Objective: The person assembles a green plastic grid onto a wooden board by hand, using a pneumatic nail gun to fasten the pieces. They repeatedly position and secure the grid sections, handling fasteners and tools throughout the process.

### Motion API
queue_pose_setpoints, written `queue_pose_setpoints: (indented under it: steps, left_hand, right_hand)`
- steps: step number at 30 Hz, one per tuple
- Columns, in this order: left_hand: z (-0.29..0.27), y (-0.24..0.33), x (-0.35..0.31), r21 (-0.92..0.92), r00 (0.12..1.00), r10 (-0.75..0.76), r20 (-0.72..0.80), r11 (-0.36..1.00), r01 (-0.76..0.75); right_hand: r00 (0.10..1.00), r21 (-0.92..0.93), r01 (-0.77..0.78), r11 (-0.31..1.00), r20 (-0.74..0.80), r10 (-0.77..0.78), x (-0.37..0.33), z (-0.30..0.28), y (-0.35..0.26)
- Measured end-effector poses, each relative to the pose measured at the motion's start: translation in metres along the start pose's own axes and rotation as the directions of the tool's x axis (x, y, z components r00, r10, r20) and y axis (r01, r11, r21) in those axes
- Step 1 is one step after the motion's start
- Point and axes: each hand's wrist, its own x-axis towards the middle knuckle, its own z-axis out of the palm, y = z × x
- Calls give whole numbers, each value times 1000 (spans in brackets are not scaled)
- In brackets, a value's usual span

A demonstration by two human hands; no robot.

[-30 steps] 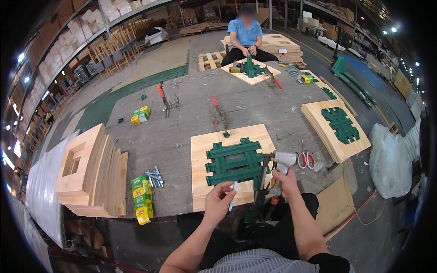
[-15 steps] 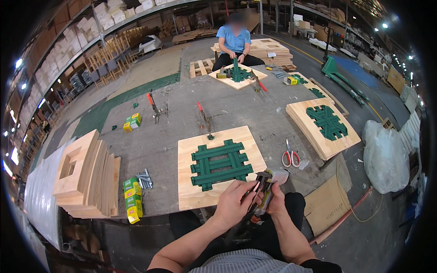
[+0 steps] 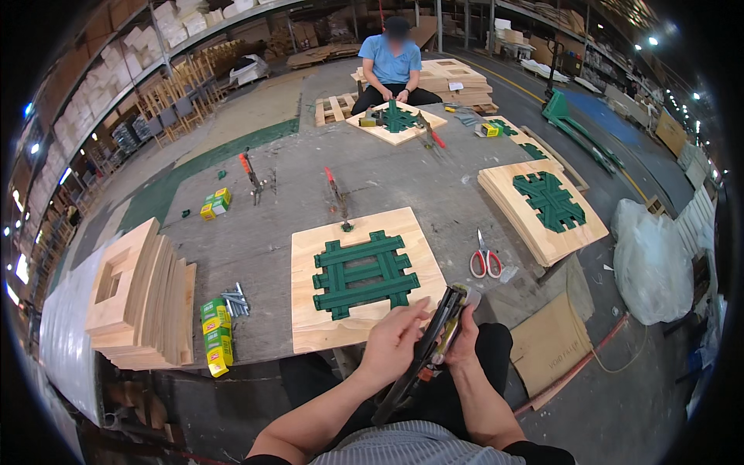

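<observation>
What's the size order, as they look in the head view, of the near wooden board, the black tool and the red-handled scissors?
1. Near wooden board, largest
2. Black tool, partly hidden
3. Red-handled scissors, smallest

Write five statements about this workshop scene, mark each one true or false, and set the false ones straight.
1. The right hand grips a dark tool. True.
2. The scissors lie on top of the green frame. False: the scissors lie on the table, to the right of the nearest board.
3. The green frame rests on the nearest board. True.
4. The co-worker wears a red shirt. False: the co-worker wears a blue shirt.
5. The nearest green-and-yellow boxes are to the right of the left-hand stack of boards. True.
</observation>
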Motion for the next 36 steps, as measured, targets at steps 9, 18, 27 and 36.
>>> queue_pose_setpoints:
  steps: [9, 18, 27, 36]
  left_hand:
    - [-19, -16, -96, 268, 854, -326, 406, 936, 230]
    - [25, -26, -68, 315, 975, -29, 219, 948, -42]
    - [54, -12, -46, 165, 966, -51, 252, 986, 9]
    - [50, -11, -32, -72, 978, -19, 208, 997, 35]
  right_hand:
    - [997, 107, 81, 991, -24, -78, 8, -15, -16]
    - [967, -126, 154, 980, -185, -176, -11, 2, -11]
    - [985, -240, 159, 958, -21, -169, -48, -20, -14]
    - [931, -427, 101, 899, -279, -237, -62, -27, -7]
